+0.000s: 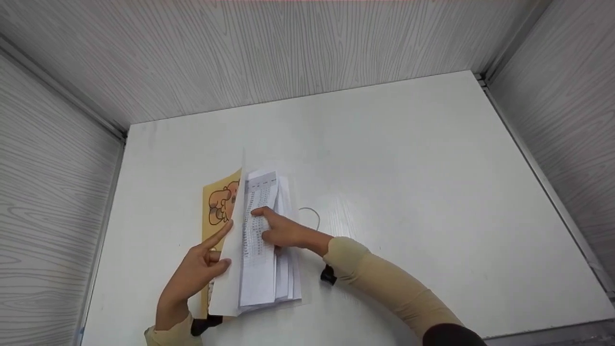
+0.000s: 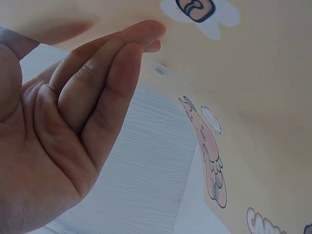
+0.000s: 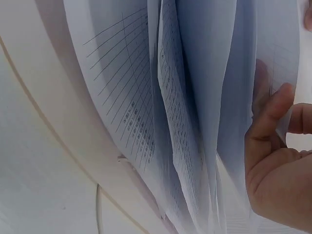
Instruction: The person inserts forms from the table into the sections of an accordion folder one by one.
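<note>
A clear-paged folder (image 1: 226, 293) with a yellow cartoon cover (image 1: 210, 192) lies on the table, partly opened. My left hand (image 1: 192, 269) is at its left side, index finger and thumb extended against a raised page. In the left wrist view, the left fingers (image 2: 109, 87) are close together beside the yellow cover (image 2: 263, 97). My right hand (image 1: 283, 233) reaches over the right side, its index fingertip touching a printed sheet (image 1: 259, 278). The right wrist view shows curled fingers (image 3: 263, 126) beside the sheets; whether they pinch any cannot be told.
More loose-edged papers (image 1: 290, 278) fan out under the printed sheet. A thin cord loop (image 1: 317, 216) shows just right of the folder. The white table (image 1: 408, 182) is bounded by grey wood-grain panels (image 1: 298, 53) at the back and sides.
</note>
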Action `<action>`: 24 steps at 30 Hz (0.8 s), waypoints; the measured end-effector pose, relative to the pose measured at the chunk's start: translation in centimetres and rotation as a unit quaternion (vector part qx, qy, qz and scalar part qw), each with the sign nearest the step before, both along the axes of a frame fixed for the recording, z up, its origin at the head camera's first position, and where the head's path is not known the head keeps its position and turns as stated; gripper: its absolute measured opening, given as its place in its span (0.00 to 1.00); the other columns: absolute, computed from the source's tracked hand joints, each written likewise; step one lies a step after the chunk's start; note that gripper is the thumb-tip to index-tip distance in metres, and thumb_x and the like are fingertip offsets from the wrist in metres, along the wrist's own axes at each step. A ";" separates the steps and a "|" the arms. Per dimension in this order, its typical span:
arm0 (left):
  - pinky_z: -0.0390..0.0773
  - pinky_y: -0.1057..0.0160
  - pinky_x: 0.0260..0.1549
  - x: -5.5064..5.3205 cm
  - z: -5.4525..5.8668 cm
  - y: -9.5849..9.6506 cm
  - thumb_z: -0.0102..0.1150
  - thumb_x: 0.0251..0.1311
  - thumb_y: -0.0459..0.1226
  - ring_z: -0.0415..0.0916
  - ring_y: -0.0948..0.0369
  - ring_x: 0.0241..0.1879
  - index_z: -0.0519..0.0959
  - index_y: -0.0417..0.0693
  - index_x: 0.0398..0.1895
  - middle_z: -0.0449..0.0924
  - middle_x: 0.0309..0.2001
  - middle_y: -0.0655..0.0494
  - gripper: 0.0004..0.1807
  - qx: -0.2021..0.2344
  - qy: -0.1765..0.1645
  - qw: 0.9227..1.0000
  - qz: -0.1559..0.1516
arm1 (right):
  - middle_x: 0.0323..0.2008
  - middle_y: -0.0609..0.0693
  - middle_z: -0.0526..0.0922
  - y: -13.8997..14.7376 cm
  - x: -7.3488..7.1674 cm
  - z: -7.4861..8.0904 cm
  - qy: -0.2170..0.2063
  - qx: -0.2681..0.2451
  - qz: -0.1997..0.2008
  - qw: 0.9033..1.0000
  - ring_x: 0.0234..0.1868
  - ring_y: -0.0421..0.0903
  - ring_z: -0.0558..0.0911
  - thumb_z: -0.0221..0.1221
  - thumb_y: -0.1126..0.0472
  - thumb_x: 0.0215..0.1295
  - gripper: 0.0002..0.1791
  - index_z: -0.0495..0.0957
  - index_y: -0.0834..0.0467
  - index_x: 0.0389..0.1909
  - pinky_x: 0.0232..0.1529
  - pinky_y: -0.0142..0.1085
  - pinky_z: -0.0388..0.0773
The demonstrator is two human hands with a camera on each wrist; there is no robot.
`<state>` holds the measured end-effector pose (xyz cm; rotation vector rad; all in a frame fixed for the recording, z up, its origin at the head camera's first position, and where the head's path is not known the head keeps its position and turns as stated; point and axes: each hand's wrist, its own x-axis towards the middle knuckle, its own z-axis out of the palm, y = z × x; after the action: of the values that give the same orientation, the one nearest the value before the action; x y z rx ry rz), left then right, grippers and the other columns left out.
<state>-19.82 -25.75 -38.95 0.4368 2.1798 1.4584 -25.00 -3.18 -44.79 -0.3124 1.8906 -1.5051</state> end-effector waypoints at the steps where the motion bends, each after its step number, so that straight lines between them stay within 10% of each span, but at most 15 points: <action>1: 0.58 0.72 0.10 0.0 0.0 0.0 0.51 0.57 0.20 0.51 0.75 0.11 0.55 0.46 0.75 0.57 0.12 0.65 0.41 -0.001 0.004 1.000 -0.001 | 0.46 0.53 0.74 -0.2 -0.1 0.0 0.002 0.006 0.004 1.000 0.26 0.41 0.78 0.45 0.67 0.68 0.33 0.52 0.49 0.73 0.21 0.31 0.70; 9: 0.58 0.71 0.12 0.1 -0.3 -0.2 0.51 0.58 0.20 0.52 0.75 0.11 0.55 0.46 0.75 0.57 0.12 0.65 0.41 -0.005 0.005 1.000 0.004 | 0.47 0.52 0.73 -0.3 -0.3 0.0 -0.004 0.021 0.019 1.000 0.26 0.41 0.77 0.47 0.64 0.68 0.32 0.53 0.50 0.72 0.22 0.31 0.70; 24: 0.56 0.71 0.10 0.3 -0.3 -0.5 0.52 0.58 0.21 0.51 0.75 0.11 0.54 0.44 0.75 0.57 0.13 0.65 0.40 0.007 0.003 1.000 0.005 | 0.41 0.58 0.79 0.4 -1.3 -0.3 -0.027 0.026 -0.078 0.996 0.22 0.42 0.79 0.47 0.68 0.71 0.29 0.55 0.56 0.71 0.20 0.29 0.73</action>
<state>-19.53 -26.27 -39.29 0.4365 2.1803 1.4797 -26.31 -2.76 -45.10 -0.1018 1.9443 -1.5461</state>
